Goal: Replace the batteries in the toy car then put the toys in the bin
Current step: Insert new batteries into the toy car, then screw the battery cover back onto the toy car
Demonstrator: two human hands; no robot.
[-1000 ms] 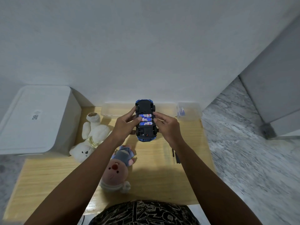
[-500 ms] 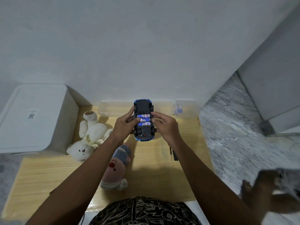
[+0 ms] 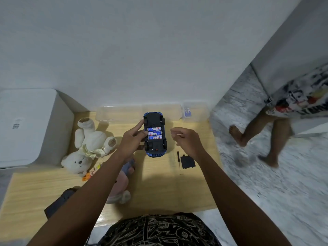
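Note:
A blue toy car (image 3: pixel 155 134) is upside down above the wooden table (image 3: pixel 159 189), its battery bay open with three blue-and-white batteries (image 3: pixel 154 133) side by side. My left hand (image 3: pixel 132 139) holds the car by its left side, thumb on the batteries. My right hand (image 3: pixel 188 139) hovers just right of the car, off it, fingers loosely curled and holding nothing. The black battery cover (image 3: pixel 187 162) and a small screwdriver (image 3: pixel 178 159) lie on the table below my right hand. A white teddy bear (image 3: pixel 88 146) lies at the left; a pink plush (image 3: pixel 120 185) is partly hidden under my left forearm.
A white lidded bin (image 3: pixel 30 125) stands at the table's left end. Clear plastic boxes (image 3: pixel 194 111) line the wall behind the car. A dark object (image 3: pixel 58 203) lies near the table's front left. Another person's bare legs (image 3: pixel 257 137) stand on the marble floor at the right.
My right hand has let go of the car and pulled away to the right. The cover and screwdriver are now uncovered. A person has walked into view at the right.

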